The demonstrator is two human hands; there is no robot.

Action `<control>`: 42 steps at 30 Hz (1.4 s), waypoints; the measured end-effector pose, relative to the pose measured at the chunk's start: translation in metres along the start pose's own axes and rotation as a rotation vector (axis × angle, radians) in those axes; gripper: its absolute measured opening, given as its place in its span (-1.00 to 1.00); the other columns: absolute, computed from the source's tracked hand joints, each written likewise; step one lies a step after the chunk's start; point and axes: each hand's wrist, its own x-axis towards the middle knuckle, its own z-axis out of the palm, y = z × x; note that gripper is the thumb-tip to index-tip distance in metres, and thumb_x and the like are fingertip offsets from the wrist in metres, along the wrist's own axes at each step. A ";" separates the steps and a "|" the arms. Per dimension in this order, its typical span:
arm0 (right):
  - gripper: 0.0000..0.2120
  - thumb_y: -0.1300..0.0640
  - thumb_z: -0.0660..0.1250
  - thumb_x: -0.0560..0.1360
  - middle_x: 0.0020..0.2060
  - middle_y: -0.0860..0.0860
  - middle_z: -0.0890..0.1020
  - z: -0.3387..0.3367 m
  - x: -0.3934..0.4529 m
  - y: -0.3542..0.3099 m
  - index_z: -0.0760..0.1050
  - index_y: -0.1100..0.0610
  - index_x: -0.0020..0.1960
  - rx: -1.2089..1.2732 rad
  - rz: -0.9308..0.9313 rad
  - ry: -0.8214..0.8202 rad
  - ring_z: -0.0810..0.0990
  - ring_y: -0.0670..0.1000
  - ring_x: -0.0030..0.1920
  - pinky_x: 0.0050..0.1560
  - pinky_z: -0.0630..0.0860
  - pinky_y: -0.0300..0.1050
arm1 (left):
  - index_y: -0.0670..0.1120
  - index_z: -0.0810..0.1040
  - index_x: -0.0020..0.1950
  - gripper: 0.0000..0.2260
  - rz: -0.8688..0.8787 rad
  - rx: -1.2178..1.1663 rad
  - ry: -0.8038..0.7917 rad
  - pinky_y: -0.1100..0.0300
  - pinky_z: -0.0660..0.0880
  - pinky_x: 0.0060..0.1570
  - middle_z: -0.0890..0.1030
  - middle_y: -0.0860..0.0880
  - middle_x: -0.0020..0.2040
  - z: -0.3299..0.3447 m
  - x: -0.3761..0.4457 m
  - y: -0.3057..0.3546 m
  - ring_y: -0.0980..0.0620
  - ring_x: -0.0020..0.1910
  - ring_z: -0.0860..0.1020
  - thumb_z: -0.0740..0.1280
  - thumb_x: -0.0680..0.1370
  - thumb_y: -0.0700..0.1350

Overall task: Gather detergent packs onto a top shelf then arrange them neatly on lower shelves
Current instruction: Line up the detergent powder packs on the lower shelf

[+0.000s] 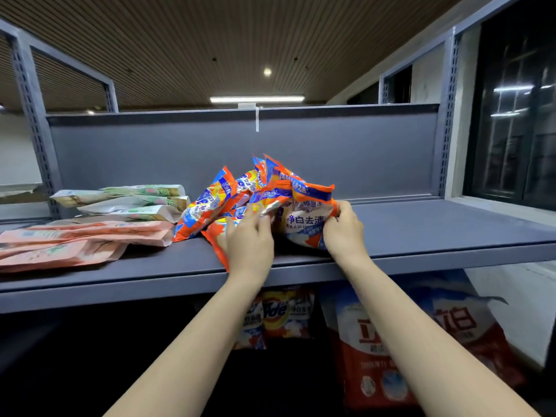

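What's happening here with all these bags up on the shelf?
A person is handling a heap of orange detergent packs on the top shelf. The left hand and right hand both grip packs in the pile. Pink packs and green packs lie flat to the left. More detergent bags sit on the shelf below.

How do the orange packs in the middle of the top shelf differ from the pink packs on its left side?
The orange packs form a crumpled heap, and both hands, left and right, grip them; the pink packs lie flat, overlapping, untouched. The orange ones carry blue and white print; the pink ones look pale. Both rest on the top shelf.
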 end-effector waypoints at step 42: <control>-0.82 -0.07 0.23 0.58 -0.23 -0.08 0.61 -0.014 -0.001 0.016 0.52 0.01 -0.03 0.060 -0.193 0.204 0.53 -0.03 -0.17 -0.23 0.35 -0.17 | -0.19 0.37 0.40 -0.53 -0.204 -0.043 -0.118 0.00 0.28 0.31 0.41 -0.20 0.39 -0.033 0.063 -0.055 -0.20 0.36 0.36 0.13 0.61 0.09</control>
